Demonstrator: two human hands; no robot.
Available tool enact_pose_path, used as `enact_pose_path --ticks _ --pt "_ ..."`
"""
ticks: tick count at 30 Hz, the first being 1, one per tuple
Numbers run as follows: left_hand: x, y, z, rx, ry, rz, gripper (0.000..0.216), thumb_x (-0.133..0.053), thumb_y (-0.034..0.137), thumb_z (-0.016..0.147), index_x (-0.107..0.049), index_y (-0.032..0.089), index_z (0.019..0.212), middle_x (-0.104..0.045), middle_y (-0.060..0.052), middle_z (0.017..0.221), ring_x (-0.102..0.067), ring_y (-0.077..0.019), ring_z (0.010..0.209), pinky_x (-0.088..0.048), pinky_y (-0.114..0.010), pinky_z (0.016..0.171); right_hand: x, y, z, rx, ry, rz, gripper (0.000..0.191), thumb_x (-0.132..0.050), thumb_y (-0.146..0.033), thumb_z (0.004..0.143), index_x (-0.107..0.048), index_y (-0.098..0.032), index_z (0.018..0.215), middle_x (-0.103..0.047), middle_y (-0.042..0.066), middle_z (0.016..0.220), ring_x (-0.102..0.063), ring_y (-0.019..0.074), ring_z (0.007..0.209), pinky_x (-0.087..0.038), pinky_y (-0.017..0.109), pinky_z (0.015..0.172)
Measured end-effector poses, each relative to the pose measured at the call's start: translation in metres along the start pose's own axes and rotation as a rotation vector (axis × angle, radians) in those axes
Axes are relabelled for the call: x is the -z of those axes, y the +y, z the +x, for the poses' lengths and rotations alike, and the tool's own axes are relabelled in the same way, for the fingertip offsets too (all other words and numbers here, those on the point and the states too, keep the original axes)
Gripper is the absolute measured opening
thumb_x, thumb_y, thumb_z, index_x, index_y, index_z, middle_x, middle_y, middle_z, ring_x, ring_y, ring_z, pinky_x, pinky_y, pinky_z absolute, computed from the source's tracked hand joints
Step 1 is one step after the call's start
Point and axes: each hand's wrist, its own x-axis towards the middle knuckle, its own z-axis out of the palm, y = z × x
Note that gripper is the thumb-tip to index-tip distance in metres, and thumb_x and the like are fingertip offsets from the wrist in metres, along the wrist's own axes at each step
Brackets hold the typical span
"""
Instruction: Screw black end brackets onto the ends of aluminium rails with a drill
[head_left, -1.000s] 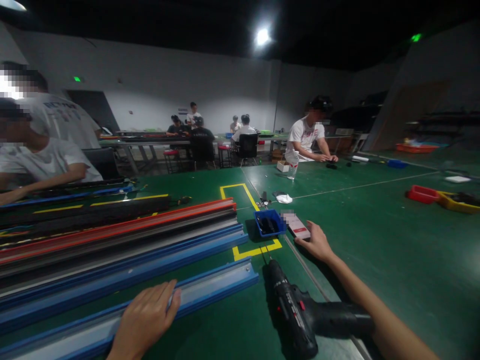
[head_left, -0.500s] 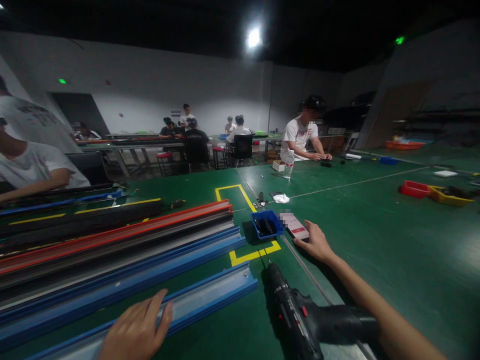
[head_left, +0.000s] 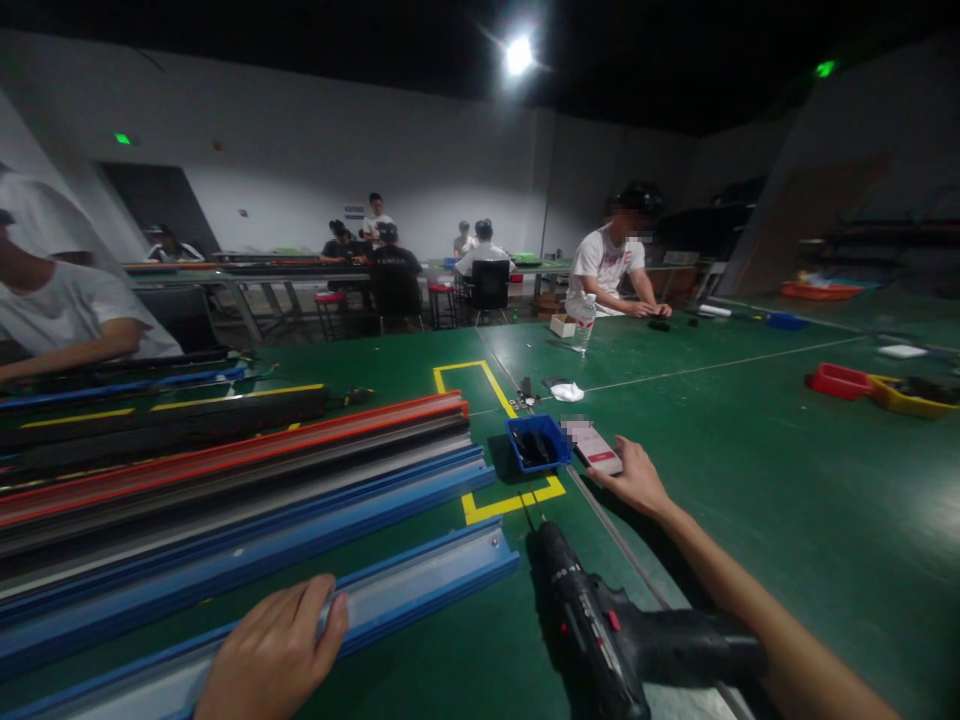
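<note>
The left hand (head_left: pixel 274 645), at 7 o'clock, is half closed, grasping the nearest blue rail (head_left: pixel 427 582) with fingers curled over it. The right hand (head_left: pixel 639 480) touches the phone (head_left: pixel 598 450), thumb and fingers parted; I cannot tell whether it grips. The phone lies at 3 o'clock from the blue tray (head_left: pixel 538 466), the drill (head_left: pixel 592 630) at 5.

Your right hand (head_left: pixel 636 480) can slide right over open green tabletop (head_left: pixel 787 500) toward the red bin (head_left: pixel 838 381); leftward, the smartphone (head_left: pixel 600 453) and blue bin (head_left: pixel 537 445) block it, and the cordless drill (head_left: pixel 592 615) bars the way to your left hand (head_left: pixel 279 640)
</note>
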Motion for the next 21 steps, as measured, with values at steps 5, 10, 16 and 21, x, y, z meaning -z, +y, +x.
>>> enact_pose_path --ticks 5,10,16,21 --pt "0.0 0.004 0.002 0.045 -0.065 0.002 0.031 -0.042 0.032 0.103 -0.065 0.018 0.087 -0.072 -0.005 0.075 -0.068 -0.0212 0.066 -0.048 -0.036 0.068 0.001 -0.008 0.027 -0.1 -0.081 -0.062 0.084 -0.069 -0.067 0.079 -0.056 -0.007 0.138 -0.058 0.026 0.132 -0.057 0.0414 0.122 -0.05 0.052 0.098" --pt "0.001 0.006 0.005 0.048 -0.07 -0.002 0.032 -0.041 0.028 0.103 -0.063 0.019 0.081 -0.07 -0.004 0.071 -0.066 -0.0204 0.064 -0.047 -0.036 0.068 0.004 -0.012 0.05 -0.156 -0.191 -0.076 0.037 -0.065 -0.041 0.098 -0.062 -0.018 0.126 -0.065 0.009 0.126 -0.066 0.0242 0.106 -0.057 0.045 0.089" --pt "0.0 0.007 0.004 0.036 -0.067 0.002 0.031 -0.04 0.027 0.103 -0.061 0.019 0.081 -0.069 -0.005 0.07 -0.066 -0.0214 0.063 -0.046 -0.038 0.069 0.008 -0.017 0.055 -0.21 -0.23 -0.081 0.037 -0.065 -0.037 0.098 -0.061 -0.018 0.13 -0.063 0.01 0.13 -0.066 0.0247 0.107 -0.058 0.046 0.089" --pt "-0.002 0.008 0.004 0.042 -0.064 0.001 0.029 -0.041 0.027 0.103 -0.061 0.019 0.083 -0.069 -0.005 0.07 -0.065 -0.0212 0.063 -0.045 -0.037 0.07 0.011 -0.023 0.06 -0.243 -0.255 -0.095 0.037 -0.065 -0.036 0.098 -0.061 -0.018 0.13 -0.063 0.01 0.13 -0.066 0.0249 0.108 -0.058 0.046 0.09"
